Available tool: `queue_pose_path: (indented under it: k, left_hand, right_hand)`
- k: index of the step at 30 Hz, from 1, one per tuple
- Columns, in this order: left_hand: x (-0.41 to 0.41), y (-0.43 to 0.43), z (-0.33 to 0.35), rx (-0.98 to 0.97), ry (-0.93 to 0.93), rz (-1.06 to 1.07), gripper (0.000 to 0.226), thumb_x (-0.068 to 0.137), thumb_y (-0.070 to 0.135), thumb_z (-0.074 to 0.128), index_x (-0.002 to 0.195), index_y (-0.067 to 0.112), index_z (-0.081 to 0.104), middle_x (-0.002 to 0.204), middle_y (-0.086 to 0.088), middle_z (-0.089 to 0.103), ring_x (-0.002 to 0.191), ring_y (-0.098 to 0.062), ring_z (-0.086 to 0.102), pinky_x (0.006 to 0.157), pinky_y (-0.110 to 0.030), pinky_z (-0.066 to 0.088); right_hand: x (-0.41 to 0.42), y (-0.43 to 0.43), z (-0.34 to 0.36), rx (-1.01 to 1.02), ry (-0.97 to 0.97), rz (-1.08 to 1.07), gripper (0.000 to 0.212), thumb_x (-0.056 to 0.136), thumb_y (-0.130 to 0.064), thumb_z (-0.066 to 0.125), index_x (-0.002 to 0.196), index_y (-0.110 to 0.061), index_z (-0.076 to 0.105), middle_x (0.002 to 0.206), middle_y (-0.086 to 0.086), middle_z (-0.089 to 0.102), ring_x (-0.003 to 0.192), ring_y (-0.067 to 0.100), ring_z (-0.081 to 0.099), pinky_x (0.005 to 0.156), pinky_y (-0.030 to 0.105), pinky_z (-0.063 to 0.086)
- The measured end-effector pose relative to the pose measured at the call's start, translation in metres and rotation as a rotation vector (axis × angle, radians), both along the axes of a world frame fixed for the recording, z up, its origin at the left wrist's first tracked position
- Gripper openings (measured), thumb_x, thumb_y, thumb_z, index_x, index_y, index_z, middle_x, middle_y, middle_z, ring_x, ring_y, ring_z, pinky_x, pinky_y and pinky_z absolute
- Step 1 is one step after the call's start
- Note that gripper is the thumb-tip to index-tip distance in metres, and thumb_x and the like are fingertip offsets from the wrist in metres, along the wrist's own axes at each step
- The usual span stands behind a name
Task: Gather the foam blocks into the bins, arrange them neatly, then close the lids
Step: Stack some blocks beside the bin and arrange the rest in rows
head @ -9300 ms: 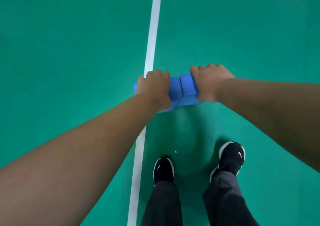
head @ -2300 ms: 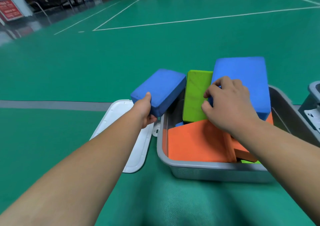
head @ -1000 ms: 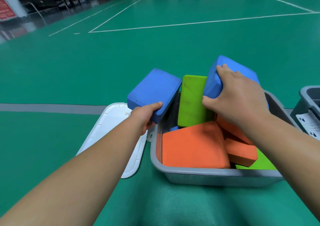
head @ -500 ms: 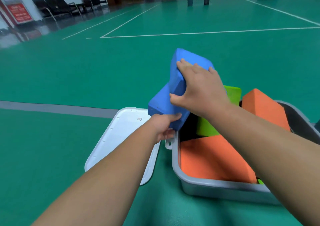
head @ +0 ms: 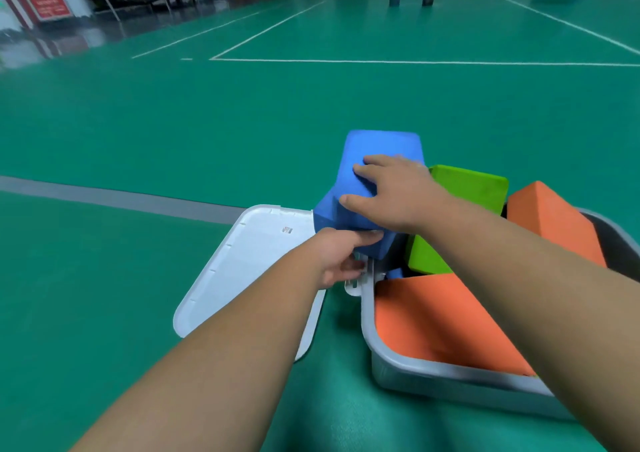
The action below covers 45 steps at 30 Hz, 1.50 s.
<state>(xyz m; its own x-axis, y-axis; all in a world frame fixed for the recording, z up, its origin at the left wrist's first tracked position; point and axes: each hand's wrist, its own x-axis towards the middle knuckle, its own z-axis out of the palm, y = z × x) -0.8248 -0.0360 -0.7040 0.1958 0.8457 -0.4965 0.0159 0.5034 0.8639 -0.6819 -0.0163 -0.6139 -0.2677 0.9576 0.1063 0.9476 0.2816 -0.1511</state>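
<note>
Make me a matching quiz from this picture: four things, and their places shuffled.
1 white lid
2 green block
3 upper blue block
4 lower blue block

a held by the left hand
b on the floor, left of the grey bin
c under the right hand
d standing inside the bin

Pairs: 1-b, 2-d, 3-c, 4-a

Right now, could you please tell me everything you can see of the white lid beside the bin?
The white lid looks like smooth plastic, a rounded-corner rectangle with a raised rim and small notches along its left edge. It lies flat on the green floor just left of the grey bin. A small label sits near its far corner. The left forearm crosses above it, hiding its right part.
</note>
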Motion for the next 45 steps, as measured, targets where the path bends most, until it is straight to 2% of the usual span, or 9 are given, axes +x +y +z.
queue_pose_path:
  k: [2, 5, 10, 15, 19, 23, 29, 37, 45]
  left_hand:
    - [-0.008, 0.001, 0.003, 0.048, 0.063, 0.061, 0.086, 0.073, 0.041, 0.093, 0.144, 0.019, 0.048, 0.127, 0.007, 0.068, 0.120, -0.022, 0.063, 0.091, -0.041, 0.059]
    - [-0.018, 0.002, 0.007, 0.141, 0.168, 0.129, 0.144, 0.058, 0.044, 0.097, 0.159, 0.041, -0.006, 0.140, 0.013, 0.052, 0.121, -0.022, 0.060, 0.088, -0.044, 0.058]
    - [-0.021, 0.003, 0.008, 0.256, 0.030, 0.158, 0.075, 0.083, 0.021, 0.087, 0.144, 0.038, 0.046, 0.125, 0.010, 0.068, 0.115, -0.022, 0.069, 0.094, -0.045, 0.059]
    - [-0.014, 0.006, 0.006, 0.212, -0.113, 0.186, 0.068, 0.079, 0.014, 0.079, 0.139, 0.032, 0.054, 0.126, 0.007, 0.071, 0.116, -0.018, 0.070, 0.104, -0.045, 0.054]
    - [-0.007, -0.002, 0.033, 0.055, -0.120, 0.154, 0.047, 0.077, 0.035, 0.074, 0.122, 0.030, 0.064, 0.119, 0.005, 0.065, 0.095, -0.023, 0.064, 0.081, -0.038, 0.057]
    - [0.004, -0.005, 0.050, -0.006, -0.066, 0.165, 0.072, 0.070, 0.072, 0.078, 0.130, 0.040, 0.055, 0.128, 0.010, 0.056, 0.119, -0.033, 0.056, 0.098, -0.059, 0.053]
    - [0.026, 0.002, 0.044, 0.027, 0.060, 0.339, 0.096, 0.055, 0.073, 0.081, 0.134, 0.029, 0.049, 0.124, 0.003, 0.063, 0.105, -0.028, 0.070, 0.078, -0.050, 0.064]
    - [0.034, 0.008, 0.041, 0.080, 0.096, 0.401, 0.084, 0.065, 0.066, 0.078, 0.134, 0.026, 0.053, 0.119, 0.005, 0.062, 0.104, -0.023, 0.069, 0.076, -0.048, 0.065]
    - [0.032, 0.007, 0.042, 0.075, 0.084, 0.387, 0.086, 0.064, 0.065, 0.080, 0.135, 0.026, 0.051, 0.124, 0.003, 0.058, 0.107, -0.022, 0.066, 0.078, -0.048, 0.064]
  right_hand:
    - [0.008, 0.000, 0.002, -0.115, 0.044, -0.066, 0.085, 0.074, -0.088, 0.043, 0.152, -0.055, 0.034, 0.168, -0.010, 0.021, 0.154, 0.041, 0.015, 0.121, 0.064, 0.017]
    - [0.016, -0.002, 0.001, -0.143, 0.153, -0.047, 0.082, 0.080, -0.079, 0.058, 0.154, -0.051, 0.036, 0.169, 0.001, 0.021, 0.156, 0.038, 0.010, 0.126, 0.054, 0.016]
    - [0.010, 0.001, -0.001, 0.060, 0.216, -0.076, 0.069, 0.086, -0.064, 0.066, 0.143, -0.025, 0.060, 0.149, 0.005, 0.052, 0.139, 0.021, 0.046, 0.111, 0.035, 0.036]
    - [0.009, 0.005, -0.011, 0.084, 0.243, -0.053, 0.063, 0.092, -0.060, 0.061, 0.142, -0.023, 0.061, 0.154, 0.005, 0.048, 0.145, 0.017, 0.040, 0.117, 0.033, 0.033]
    - [0.020, 0.008, -0.014, 0.130, 0.277, 0.003, 0.048, 0.098, -0.053, 0.054, 0.135, -0.026, 0.068, 0.152, 0.005, 0.054, 0.146, 0.016, 0.040, 0.121, 0.033, 0.030]
    - [0.042, 0.009, -0.007, 0.073, 0.347, 0.039, 0.035, 0.102, -0.023, 0.051, 0.130, -0.024, 0.072, 0.147, -0.001, 0.060, 0.141, 0.012, 0.047, 0.116, 0.025, 0.030]
    - [0.089, 0.014, 0.009, 0.088, 0.421, -0.169, 0.053, 0.085, 0.004, 0.045, 0.125, -0.017, 0.072, 0.131, 0.006, 0.066, 0.123, 0.022, 0.059, 0.102, 0.028, 0.043]
    - [0.150, 0.045, -0.030, -0.189, -0.132, -0.372, 0.084, 0.075, -0.053, 0.066, 0.146, -0.014, 0.042, 0.147, 0.017, 0.049, 0.135, 0.040, 0.047, 0.111, 0.050, 0.043]
    - [0.149, 0.045, -0.013, -0.093, -0.336, -0.336, 0.097, 0.060, -0.085, 0.070, 0.129, -0.018, 0.059, 0.131, 0.009, 0.062, 0.128, 0.035, 0.049, 0.103, 0.047, 0.042]
